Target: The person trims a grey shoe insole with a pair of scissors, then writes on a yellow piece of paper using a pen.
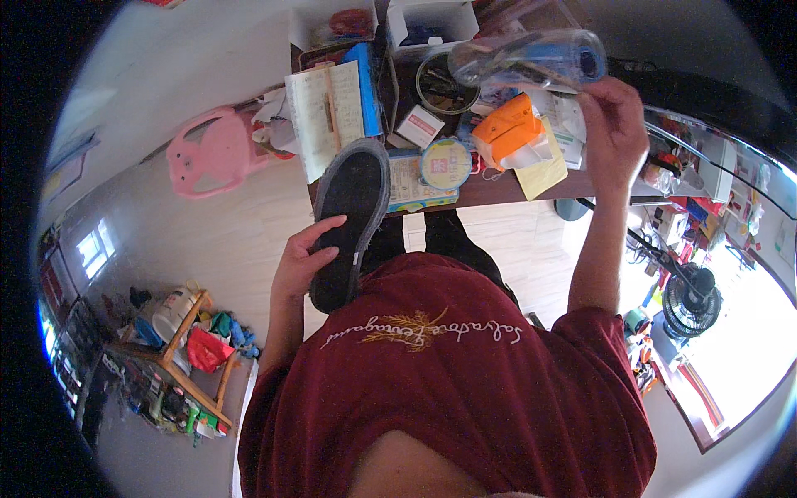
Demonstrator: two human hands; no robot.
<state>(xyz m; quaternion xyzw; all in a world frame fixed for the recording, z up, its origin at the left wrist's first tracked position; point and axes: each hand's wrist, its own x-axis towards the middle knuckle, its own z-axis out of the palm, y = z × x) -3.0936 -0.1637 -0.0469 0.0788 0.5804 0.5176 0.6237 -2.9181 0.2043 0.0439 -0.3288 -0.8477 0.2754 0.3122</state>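
My left hand point(309, 253) grips a black shoe insole point(355, 187) with a grey fuzzy edge, thumb and a finger lying across its face. The insole is upright in front of the desk edge, its lower end close to my shirt. At the far right of the desk, my right hand point(614, 124) pinches a clear plastic bottle point(531, 60) near its blue end. The bottle lies sideways above the clutter. Below it are an orange pouch point(508, 131), a yellow paper point(541, 162) and a round tin of dark items point(447, 83).
On the desk stand an open notebook point(325, 116), a blue folder point(365, 87), a small white box point(420, 124), a round patterned lid point(446, 163) and a white bin point(432, 23). A pink chair point(216, 151) is left, a wooden rack point(187, 340) lower left, a black fan point(691, 300) right.
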